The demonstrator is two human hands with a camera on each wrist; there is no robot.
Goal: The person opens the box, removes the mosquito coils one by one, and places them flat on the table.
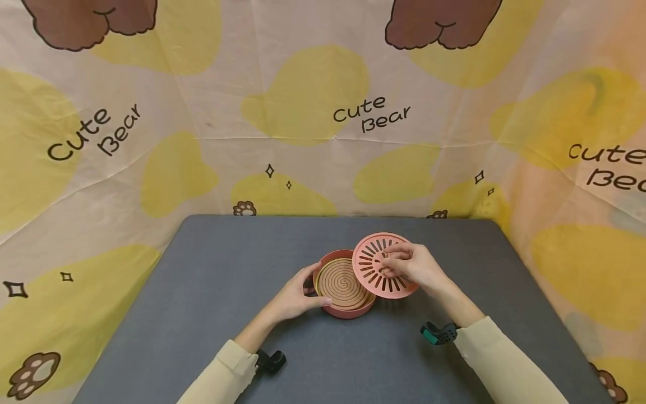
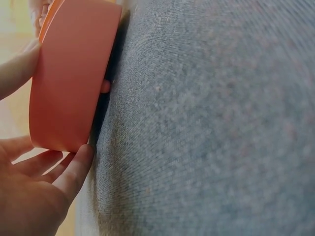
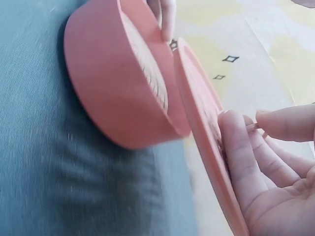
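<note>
- The cuffs of both sleeves (image 1: 222,373) lie nearest, each with a small wrist camera (image 1: 272,362) beside it; a low forearm could drag one against the table (image 1: 227,264) and jog the grip.
- The left hand (image 1: 292,300) holds the tin (image 1: 348,315) at its left side, thumb by the near rim, fingers spread round the wall. One fingertip sits low by the base, so it could get trapped if the tin is pressed down.
- The tin is on the table, a dark gap and a small foot showing beneath it; I cannot tell whether it stands level. A hard push from the right could make it slide or tip.
- The coil (image 1: 343,283) lies in the tin, uncovered at the left. It looks thin and probably brittle, so a knock from the lid's edge could crack it.
- The right hand (image 1: 415,268) has thumb and fingers pinched on a thin piece at the middle of the slotted lid (image 1: 373,268). With so small a hold, the lid could swivel or slip.
- The lid hangs tilted beside the tin's right rim; whether they touch is unclear. Lowered at that slant, it could catch there.
- The patterned cloth (image 1: 303,112) hangs behind, well apart, and poses little risk.
</note>
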